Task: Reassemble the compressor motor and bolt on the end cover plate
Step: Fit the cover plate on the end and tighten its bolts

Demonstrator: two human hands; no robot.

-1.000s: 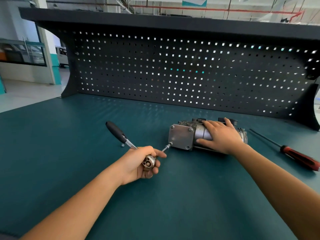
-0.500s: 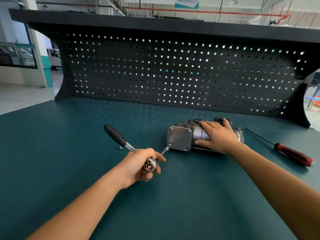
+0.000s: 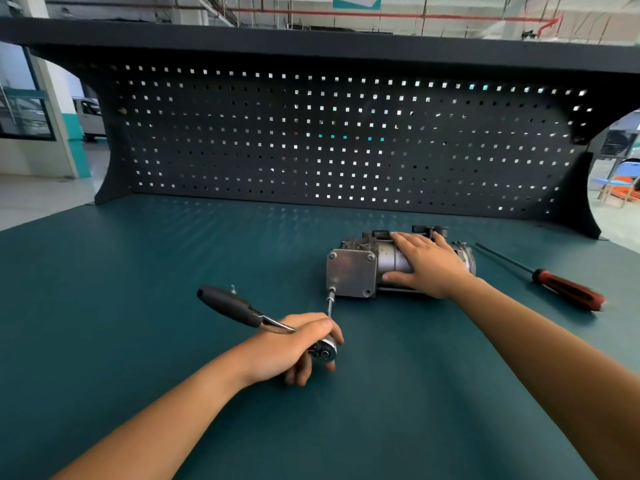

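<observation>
Three bolts (image 3: 370, 258) in the end cover plate (image 3: 349, 273) look seated. Your left hand (image 3: 294, 348) grips the ratchet (image 3: 235, 306) on the fourth, and your right hand (image 3: 427, 268) presses flat on the compressor motor (image 3: 391, 258) on the workbench (image 3: 138, 271). Next, keep the socket square and tighten.

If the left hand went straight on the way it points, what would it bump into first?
Likely the end cover plate: the left hand holds a ratchet whose extension bar meets its lower-left corner.

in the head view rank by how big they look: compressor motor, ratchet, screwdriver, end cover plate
1. compressor motor
2. ratchet and screwdriver: about alike in length; the ratchet is thicker but nearer the camera, so not ranked
3. end cover plate
</observation>
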